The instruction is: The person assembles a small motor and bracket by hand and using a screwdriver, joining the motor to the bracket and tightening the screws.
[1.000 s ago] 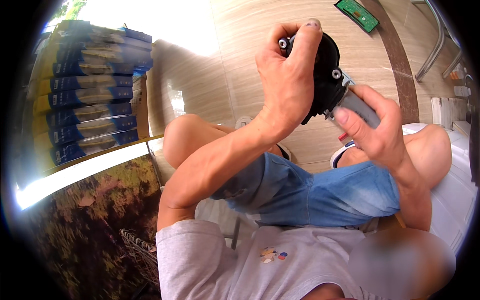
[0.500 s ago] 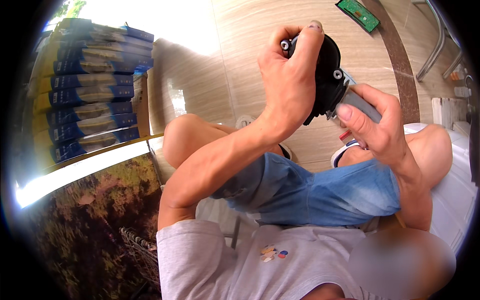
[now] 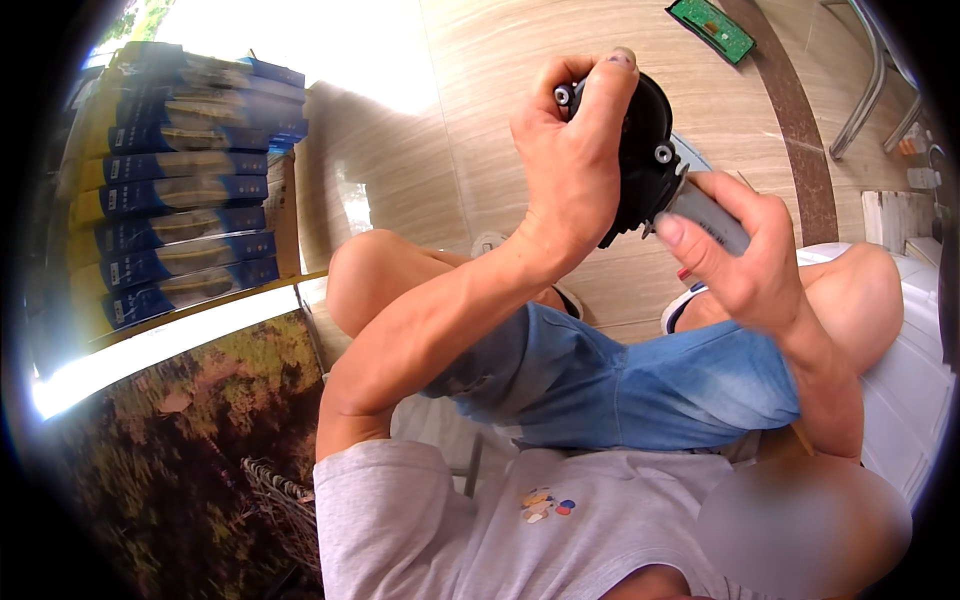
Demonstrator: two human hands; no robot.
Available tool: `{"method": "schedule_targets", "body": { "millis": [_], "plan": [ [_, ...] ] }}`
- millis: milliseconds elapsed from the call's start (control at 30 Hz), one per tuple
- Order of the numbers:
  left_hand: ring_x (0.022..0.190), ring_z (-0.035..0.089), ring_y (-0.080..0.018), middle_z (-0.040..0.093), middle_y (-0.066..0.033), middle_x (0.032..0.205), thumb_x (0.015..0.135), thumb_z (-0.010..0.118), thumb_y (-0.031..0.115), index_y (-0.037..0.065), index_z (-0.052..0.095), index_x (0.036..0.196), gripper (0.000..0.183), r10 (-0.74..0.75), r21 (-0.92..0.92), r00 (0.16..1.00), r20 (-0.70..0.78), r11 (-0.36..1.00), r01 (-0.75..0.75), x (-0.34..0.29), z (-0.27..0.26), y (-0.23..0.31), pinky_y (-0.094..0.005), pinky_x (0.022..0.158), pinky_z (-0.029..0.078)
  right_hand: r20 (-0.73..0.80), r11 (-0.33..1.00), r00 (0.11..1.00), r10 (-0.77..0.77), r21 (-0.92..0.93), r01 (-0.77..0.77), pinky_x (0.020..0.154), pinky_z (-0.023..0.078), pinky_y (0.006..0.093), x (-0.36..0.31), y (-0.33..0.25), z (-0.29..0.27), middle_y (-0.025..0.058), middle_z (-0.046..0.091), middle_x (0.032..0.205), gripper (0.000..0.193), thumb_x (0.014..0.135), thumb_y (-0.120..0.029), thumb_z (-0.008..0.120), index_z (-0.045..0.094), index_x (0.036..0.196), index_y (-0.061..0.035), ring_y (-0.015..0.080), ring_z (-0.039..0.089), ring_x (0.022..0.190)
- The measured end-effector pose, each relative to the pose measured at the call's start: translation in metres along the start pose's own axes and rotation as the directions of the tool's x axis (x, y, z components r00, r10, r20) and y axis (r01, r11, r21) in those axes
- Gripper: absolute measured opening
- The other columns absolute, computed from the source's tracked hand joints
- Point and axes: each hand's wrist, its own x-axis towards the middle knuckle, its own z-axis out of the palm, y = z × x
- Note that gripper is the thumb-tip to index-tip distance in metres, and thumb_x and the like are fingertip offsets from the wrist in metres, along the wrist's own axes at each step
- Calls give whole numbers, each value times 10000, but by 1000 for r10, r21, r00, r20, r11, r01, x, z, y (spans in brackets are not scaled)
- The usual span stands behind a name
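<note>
A round black plastic housing [image 3: 645, 130] with metal-sleeved screw holes hangs above the floor between my knees. My left hand [image 3: 580, 150] wraps its left side, thumb laid over the top. From the housing's lower right a grey metal cylinder [image 3: 708, 222], looking like a small motor with a printed label, sticks out. My right hand [image 3: 745, 245] grips this cylinder between thumb and fingers. Whether the cylinder is fixed to the housing or only resting against it I cannot tell. Behind them shows part of a pale blue flat piece [image 3: 690, 152].
A green circuit board [image 3: 712, 30] lies on the tiled floor [image 3: 480, 90] at the far right. Stacked blue and yellow boxes [image 3: 185, 190] stand at left. Metal chair legs [image 3: 868, 95] and a white plastic surface [image 3: 905, 340] are on the right. Something small and red [image 3: 684, 273] shows below my right hand.
Both hands have shifted slightly left with the housing and cylinder. The cylinder has turned or tilted a little, so more of its printed label shows.
</note>
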Motion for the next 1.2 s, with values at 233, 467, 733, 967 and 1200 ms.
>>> {"method": "schedule_targets", "body": {
  "millis": [233,467,733,967,1200],
  "plan": [
    [602,484,-35,597,16,695,932,689,241,-14,652,864,267,25,30,1000,16,999,-25,4,-1,-3,-218,537,400,-25,999,999,-20,-37,19,555,457,286,1,4,1,65,642,677,322,895,-293,739,691,954,20,105,572,607],
    [599,483,-36,592,18,695,933,687,233,-11,658,881,250,12,-47,1000,10,999,-12,1,0,-4,-217,535,396,-25,999,999,-37,-34,36,547,458,289,1,3,1,66,646,674,329,899,-299,736,689,951,23,109,574,595],
    [607,485,-39,596,17,693,929,683,228,-18,657,874,253,1,-11,1000,3,1000,-1,-2,2,-1,-219,541,392,0,999,1000,-23,-27,23,558,459,286,-1,0,-2,65,643,677,323,891,-290,741,693,942,26,106,569,605],
    [606,487,-46,599,9,696,925,687,240,-22,656,864,271,10,-18,1000,17,1000,-10,4,2,-4,-226,541,397,-26,1000,1000,-5,-22,5,579,452,276,1,0,0,57,634,689,329,896,-296,734,693,949,27,93,560,639],
    [625,494,-63,601,0,709,921,690,261,-12,671,862,279,-78,-18,993,88,997,80,16,2,3,-238,558,397,-16,1000,1000,10,-5,-10,521,397,270,11,-7,-7,27,615,674,333,907,-304,724,684,909,27,79,516,587]
  ]
}}
